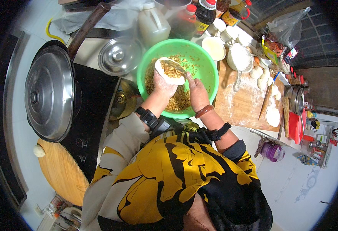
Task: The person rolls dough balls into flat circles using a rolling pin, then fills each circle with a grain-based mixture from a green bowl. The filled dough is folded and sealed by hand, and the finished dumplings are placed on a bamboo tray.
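Observation:
My left hand [165,83] cups a round dough wrapper [177,80] from below, over a green plastic basin [214,86]. A mound of chopped brown filling [170,69] lies in the wrapper. My right hand [198,90] grips a utensil, perhaps a spoon [179,67], whose end presses on the filling; its handle is mostly covered by my fingers. More chopped filling [179,101] sits in the bottom of the basin, and bits cling to its far wall.
Right of the basin is a floured wooden board [238,106] with dough pieces [261,76], a rolling pin [265,101], a flat wrapper [273,116] and a flour scoop [239,59]. Bottles [205,14] stand behind. A lidded wok [49,95] and glass lid [118,56] are leftward.

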A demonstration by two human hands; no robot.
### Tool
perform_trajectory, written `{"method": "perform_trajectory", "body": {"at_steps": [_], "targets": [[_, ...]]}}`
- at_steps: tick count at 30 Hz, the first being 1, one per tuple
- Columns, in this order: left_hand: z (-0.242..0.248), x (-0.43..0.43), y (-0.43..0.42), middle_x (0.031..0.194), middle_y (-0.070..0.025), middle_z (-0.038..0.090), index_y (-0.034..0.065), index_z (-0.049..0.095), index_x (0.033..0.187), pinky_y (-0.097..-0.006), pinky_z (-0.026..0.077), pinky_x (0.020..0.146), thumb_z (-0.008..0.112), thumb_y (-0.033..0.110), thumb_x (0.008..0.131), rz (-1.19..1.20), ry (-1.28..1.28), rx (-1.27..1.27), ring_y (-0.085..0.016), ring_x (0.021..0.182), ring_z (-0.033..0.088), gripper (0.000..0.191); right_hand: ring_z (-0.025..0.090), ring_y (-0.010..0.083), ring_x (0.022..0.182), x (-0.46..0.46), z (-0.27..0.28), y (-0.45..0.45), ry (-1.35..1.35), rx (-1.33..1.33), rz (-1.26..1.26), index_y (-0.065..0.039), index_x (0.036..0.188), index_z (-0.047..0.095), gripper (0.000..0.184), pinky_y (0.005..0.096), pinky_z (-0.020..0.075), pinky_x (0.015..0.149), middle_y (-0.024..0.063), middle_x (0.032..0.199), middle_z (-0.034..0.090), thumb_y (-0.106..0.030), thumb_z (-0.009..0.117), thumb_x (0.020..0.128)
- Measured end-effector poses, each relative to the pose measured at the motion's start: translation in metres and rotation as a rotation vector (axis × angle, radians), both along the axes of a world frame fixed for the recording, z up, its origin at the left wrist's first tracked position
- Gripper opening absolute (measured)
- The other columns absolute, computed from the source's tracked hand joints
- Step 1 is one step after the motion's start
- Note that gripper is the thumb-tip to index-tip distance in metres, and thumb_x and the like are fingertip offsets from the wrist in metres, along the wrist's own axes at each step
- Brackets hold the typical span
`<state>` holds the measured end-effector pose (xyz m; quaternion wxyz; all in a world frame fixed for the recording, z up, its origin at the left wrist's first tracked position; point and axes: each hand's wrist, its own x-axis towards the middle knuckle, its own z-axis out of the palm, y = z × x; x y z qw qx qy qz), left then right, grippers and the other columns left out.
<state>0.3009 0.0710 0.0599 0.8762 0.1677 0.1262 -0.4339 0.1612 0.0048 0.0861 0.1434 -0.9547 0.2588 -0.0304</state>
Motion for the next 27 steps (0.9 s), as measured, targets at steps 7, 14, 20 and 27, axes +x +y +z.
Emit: {"method": "perform_trajectory", "body": {"at_steps": [7,14,20,27], "targets": [[-0.002,0.009,-0.006,0.104,-0.0084,0.061,0.011,0.057,0.109,-0.0478,0.05,0.089,0.036,0.047,0.1,-0.02,0.102,-0.007,-0.028,0.098,0.059,0.042,0.057,0.0333,0.094,-0.004,-0.002,0.023,0.112,-0.014,0.057,-0.006,0.152,0.029,0.072,0.041,0.0526,0.082,0.0185,0.098,0.053,0.007,0.05,0.085],[-0.009,0.013,0.013,0.12,-0.0097,0.063,0.011,0.058,0.121,-0.0492,0.048,0.098,0.037,0.044,0.102,-0.045,0.0,-0.117,-0.03,0.112,0.06,0.044,0.062,0.035,0.084,-0.003,0.027,0.014,-0.042,0.064,0.067,-0.008,0.152,0.03,0.061,0.0398,0.0527,0.082,0.0198,0.102,0.06,-0.002,0.048,0.094],[-0.009,0.014,0.032,0.124,-0.0094,0.063,0.0114,0.059,0.124,-0.0501,0.049,0.099,0.04,0.042,0.102,-0.062,-0.024,-0.153,-0.03,0.113,0.061,0.042,0.061,0.0233,0.074,-0.012,0.032,-0.017,-0.252,0.75,-0.101,-0.004,0.146,0.042,0.046,0.0328,0.0512,0.066,0.013,0.093,0.064,-0.01,0.046,0.1],[-0.009,0.024,0.063,0.122,-0.0135,0.063,0.0065,0.057,0.126,-0.0471,0.051,0.099,0.044,0.036,0.1,-0.095,-0.007,-0.179,-0.03,0.113,0.062,0.041,0.069,0.0347,0.081,-0.015,-0.018,-0.07,0.14,0.378,-0.241,0.004,0.112,0.062,0.025,0.0427,0.0548,0.072,0.0246,0.087,0.069,-0.008,0.053,0.092]]}}
